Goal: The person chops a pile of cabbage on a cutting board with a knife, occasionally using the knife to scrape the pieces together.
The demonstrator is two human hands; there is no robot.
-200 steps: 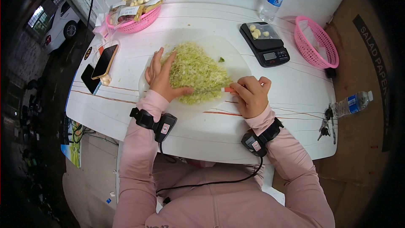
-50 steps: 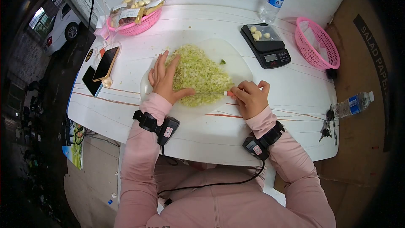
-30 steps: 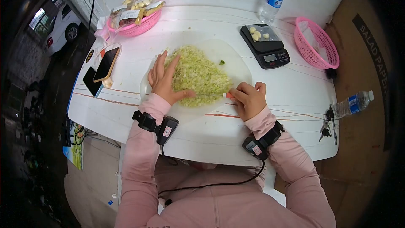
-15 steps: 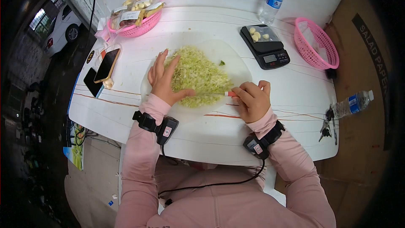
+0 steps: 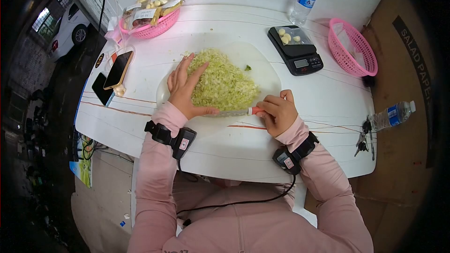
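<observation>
A heap of finely chopped pale green cabbage (image 5: 222, 82) lies on a translucent cutting board (image 5: 265, 68). My right hand (image 5: 277, 112) is closed around the red handle of a knife (image 5: 234, 112); its blade lies along the near edge of the heap, pointing left. With fingers spread, my left hand (image 5: 183, 91) rests against the heap's left side. Its thumb reaches along the near edge to the knife's blade. A small dark green leaf piece (image 5: 248, 68) sits on the board right of the heap.
Behind the board are a pink basket of bagged food (image 5: 154, 29), a black scale (image 5: 296, 51) with bagged garlic cloves, and a water bottle (image 5: 302, 7). Another pink basket (image 5: 349, 51), a second bottle (image 5: 393, 115) and keys (image 5: 362, 143) are right. Two phones (image 5: 117, 70) lie left.
The knife has moved slightly toward me, from within the cabbage to its near edge, and more of the blade shows. My left hand has shifted a little with it, fingers spread wider.
</observation>
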